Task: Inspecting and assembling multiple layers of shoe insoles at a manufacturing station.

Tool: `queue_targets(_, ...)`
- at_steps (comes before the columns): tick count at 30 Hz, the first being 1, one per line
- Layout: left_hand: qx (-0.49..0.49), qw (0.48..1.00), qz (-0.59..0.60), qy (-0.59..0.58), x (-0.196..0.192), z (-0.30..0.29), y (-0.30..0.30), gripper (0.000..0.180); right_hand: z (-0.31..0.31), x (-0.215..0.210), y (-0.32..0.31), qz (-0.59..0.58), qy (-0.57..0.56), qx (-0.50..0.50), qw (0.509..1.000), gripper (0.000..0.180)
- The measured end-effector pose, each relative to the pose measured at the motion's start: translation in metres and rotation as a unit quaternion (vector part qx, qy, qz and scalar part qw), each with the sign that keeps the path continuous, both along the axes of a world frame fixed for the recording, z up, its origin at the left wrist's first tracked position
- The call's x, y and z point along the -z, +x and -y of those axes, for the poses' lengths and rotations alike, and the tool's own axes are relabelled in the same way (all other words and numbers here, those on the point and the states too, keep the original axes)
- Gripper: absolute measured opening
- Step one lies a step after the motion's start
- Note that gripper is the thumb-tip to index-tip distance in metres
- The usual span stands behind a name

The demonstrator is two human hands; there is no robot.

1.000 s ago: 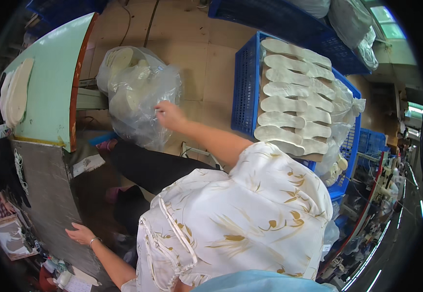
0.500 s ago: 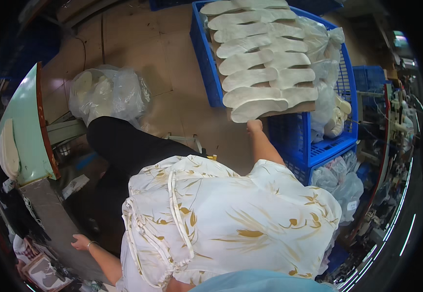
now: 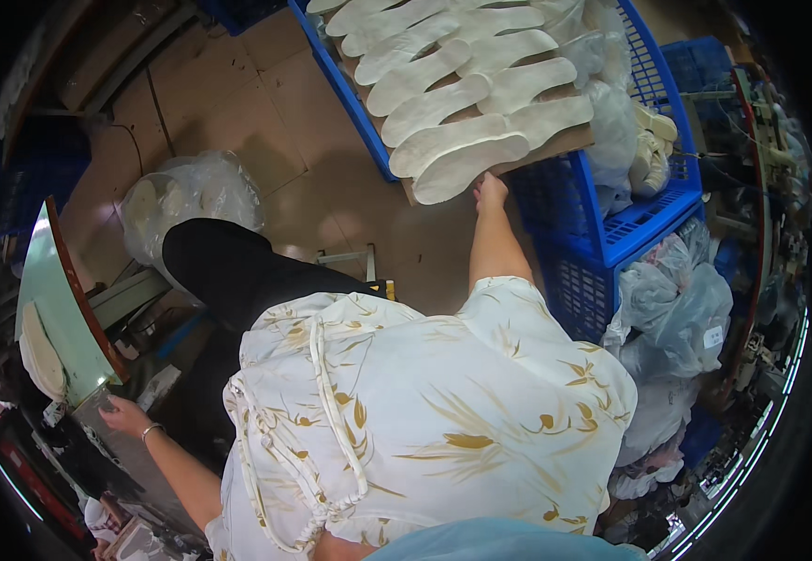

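Several cream shoe insoles [image 3: 470, 169] lie overlapping in rows on a brown cardboard sheet [image 3: 555, 147] across the top of a blue plastic crate [image 3: 340, 101]. My right hand [image 3: 491, 190] reaches forward to the front edge of this layer. Its fingers are closed where the nearest insole meets the cardboard; what they grip is hidden. Low on the left, my left hand [image 3: 127, 416], with a bracelet at the wrist, is over the grey bench [image 3: 135, 458]. Its fingers are partly stretched out, and nothing shows in them.
Pale insoles [image 3: 41, 353] rest on a light green board [image 3: 67, 304] with a red-brown edge. A clear bag of pale pieces [image 3: 191, 192] sits on the tiled floor. Filled plastic bags [image 3: 677, 313] hang beside the crates at right. My dark-clad leg [image 3: 237, 266] extends between.
The view has turned, so the crate and insoles appear farther left and higher. My right hand stays at the front insole's edge. My left hand has moved forward, toward the green board.
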State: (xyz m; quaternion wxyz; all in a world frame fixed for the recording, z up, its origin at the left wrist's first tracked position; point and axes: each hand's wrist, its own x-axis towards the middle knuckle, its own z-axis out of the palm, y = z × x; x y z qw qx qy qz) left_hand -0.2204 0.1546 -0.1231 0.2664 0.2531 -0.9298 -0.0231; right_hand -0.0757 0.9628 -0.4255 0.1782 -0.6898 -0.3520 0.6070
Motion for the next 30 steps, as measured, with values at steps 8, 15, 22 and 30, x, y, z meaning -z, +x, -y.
queue_targets(8, 0.073, 0.992, 0.048, 0.087, 0.006, -0.040, -0.012, 0.059, -0.019, -0.034, -0.001, -0.252, -0.095, -0.075, 0.960, 0.036)
queue_targets(15, 0.015, 0.992, 0.097, 0.082, 0.045, 0.005, -0.007, 0.058, -0.056, -0.062, -0.017, -0.342, -0.071, -0.165, 0.922, 0.027)
queue_targets(22, 0.026, 0.970, 0.168, 0.177, 0.063, -0.036, -0.021, 0.054, -0.052, -0.124, -0.015, -0.410, 0.036, -0.045, 0.910, 0.037)
queue_targets(30, 0.114, 0.913, 0.182, 0.346, 0.113, -0.078, -0.052, 0.046, -0.060, -0.161, 0.013, -0.388, 0.018, -0.038, 0.921, 0.040)
